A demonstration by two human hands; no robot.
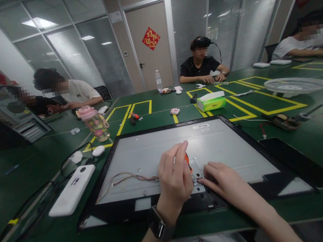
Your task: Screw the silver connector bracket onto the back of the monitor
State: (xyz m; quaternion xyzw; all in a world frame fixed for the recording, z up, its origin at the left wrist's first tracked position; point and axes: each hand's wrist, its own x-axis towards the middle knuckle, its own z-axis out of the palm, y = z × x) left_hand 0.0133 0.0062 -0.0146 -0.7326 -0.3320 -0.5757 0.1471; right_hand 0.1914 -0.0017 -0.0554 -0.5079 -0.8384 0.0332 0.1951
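Note:
A flat monitor panel lies face down on the green table, its grey metal back up inside a black frame. My left hand, a watch on its wrist, is closed round an orange-handled tool held upright over the panel's lower middle. My right hand rests beside it, fingers pressed down on the panel near a small metal bracket. A thin bundle of coloured wires runs leftward across the panel from under my left hand.
A white power bank with black cables lies left of the panel; a pink-lidded bottle stands behind it. A green tissue box, a white fan grille and a dark slab lie to the right. Several people sit around the far side.

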